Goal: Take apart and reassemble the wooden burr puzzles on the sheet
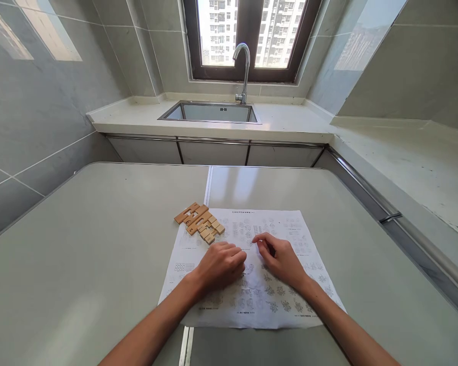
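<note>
A large printed sheet [229, 320] lies on the table, covered with rows of small line diagrams and text. My left hand [223, 262] rests on its middle as a loose fist, with nothing visible in it. To the right, my right hand [277, 256] also lies on the sheet. Its index finger stretches partly toward the left while the other fingers curl in, and I see nothing held. Beyond my left hand, several notched wooden puzzle pieces [199, 220] lie side by side in a slanted row, some marked with numbers. They overlap the sheet's upper left corner.
The pale table [80, 244] has a seam down its middle. Behind it runs a white counter [133, 114] with a steel sink [209, 109] and a curved faucet [246, 66] below a window [248, 35]. Another ledge [416, 157] with a metal rail extends along the right.
</note>
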Motion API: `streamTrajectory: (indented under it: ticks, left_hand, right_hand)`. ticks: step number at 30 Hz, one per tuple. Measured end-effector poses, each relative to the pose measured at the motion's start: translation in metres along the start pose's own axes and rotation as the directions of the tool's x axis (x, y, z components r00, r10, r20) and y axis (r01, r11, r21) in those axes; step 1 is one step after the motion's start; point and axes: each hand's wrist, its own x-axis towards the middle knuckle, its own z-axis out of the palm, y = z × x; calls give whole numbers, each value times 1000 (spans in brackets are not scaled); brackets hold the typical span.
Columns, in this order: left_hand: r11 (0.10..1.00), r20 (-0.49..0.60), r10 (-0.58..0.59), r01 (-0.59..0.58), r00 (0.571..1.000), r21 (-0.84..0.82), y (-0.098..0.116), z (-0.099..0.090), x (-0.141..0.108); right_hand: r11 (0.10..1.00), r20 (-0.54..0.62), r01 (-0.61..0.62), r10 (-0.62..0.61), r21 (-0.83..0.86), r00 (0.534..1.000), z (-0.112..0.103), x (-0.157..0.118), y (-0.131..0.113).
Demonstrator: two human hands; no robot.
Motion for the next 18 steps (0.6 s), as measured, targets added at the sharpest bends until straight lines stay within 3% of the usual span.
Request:
streamTrajectory:
  ticks: [5,9,13,18]
  left_hand:
    - [971,-137,-192,208,972,115,-13,-14,9]
    - [945,-95,-283,294,954,146,-34,-18,7]
    - [949,-55,-282,287,958,129,-47,-21,1]
    - [979,3,-187,185,982,90,-52,-37,-14]
  right_hand:
    - [1000,14,11,-11,-2,1000,0,0,2]
    - [1000,16,3,-3,2,1000,-1,1,1]
    - [1000,24,-3,3,17,1000,-1,1,-1]
    - [999,41,-15,14,37,999,-2,1,-1]
